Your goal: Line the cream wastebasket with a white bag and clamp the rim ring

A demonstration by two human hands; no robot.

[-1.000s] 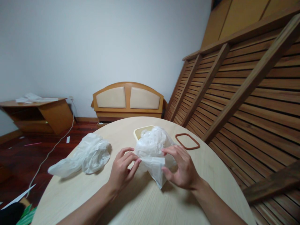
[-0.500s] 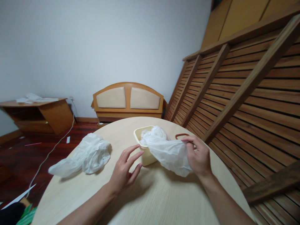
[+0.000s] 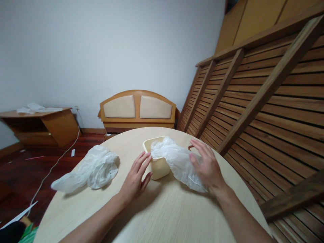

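ok, cream round-cornered plastic bin point(image 3: 160, 170) on pale round wooden counter point(image 3: 157, 216), crumpled white plastic bag point(image 3: 178, 162) hanging out; left hand point(image 3: 134, 179) at bin, grip released; right hand point(image 3: 209, 165) at bag, can't tell grip

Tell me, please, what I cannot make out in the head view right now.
In the head view:
Brown piece: the right hand hides its full shape.
Right hand's touch: blurred, so whether it meets the bag draped from the tub is unclear.
Tub's bottom inside: hidden by that bag and the near wall.
Black thing, lower left: cut off by the picture's edge.
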